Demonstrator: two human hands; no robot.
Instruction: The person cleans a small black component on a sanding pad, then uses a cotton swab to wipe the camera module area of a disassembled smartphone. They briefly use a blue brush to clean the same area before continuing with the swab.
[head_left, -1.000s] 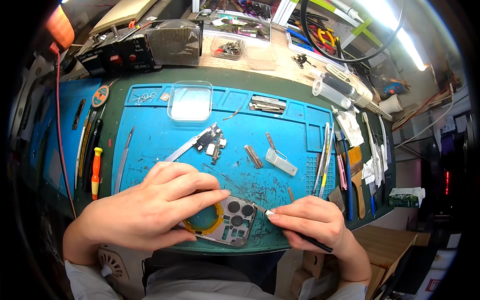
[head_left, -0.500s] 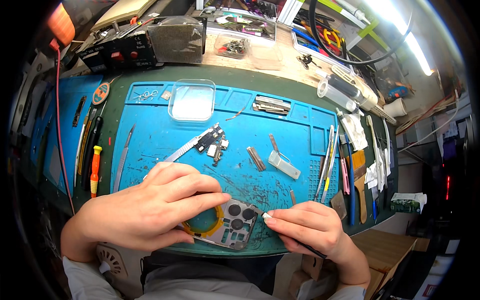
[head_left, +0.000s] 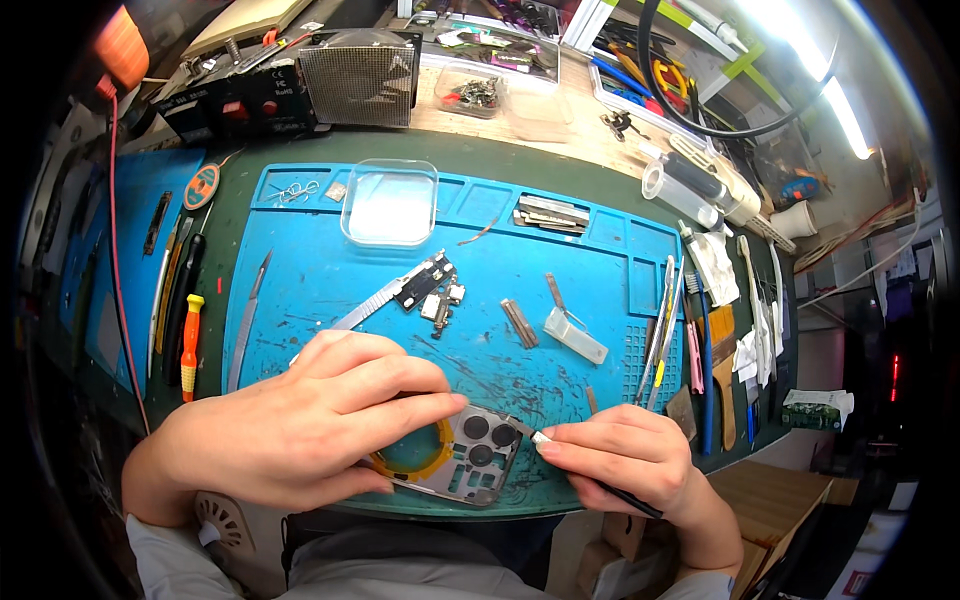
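Near the mat's front edge lies a grey phone back housing (head_left: 467, 484) with three round camera lenses and a large round opening ringed in yellow. My left hand (head_left: 325, 420) is closed on its left part, thumb along the near edge and fingers over the top, covering that end. In my right hand (head_left: 630, 455) I pinch a slim knife-like tool (head_left: 627, 502) with a black handle. Its thin tip points left at the housing's upper right corner; whether it touches there I cannot tell.
On the blue work mat (head_left: 330, 260) are a clear plastic box (head_left: 390, 203), a scalpel (head_left: 250, 315), small dark phone parts (head_left: 425, 282), metal blades (head_left: 519, 323) and a small clear case (head_left: 575, 335). Tweezers (head_left: 660, 330) and brushes (head_left: 724, 375) lie to the right, an orange screwdriver (head_left: 190, 350) to the left.
The whole view has shifted slightly, with bench items appearing a little farther right. Both hands keep their grips on the housing and the tool, at nearly the same places.
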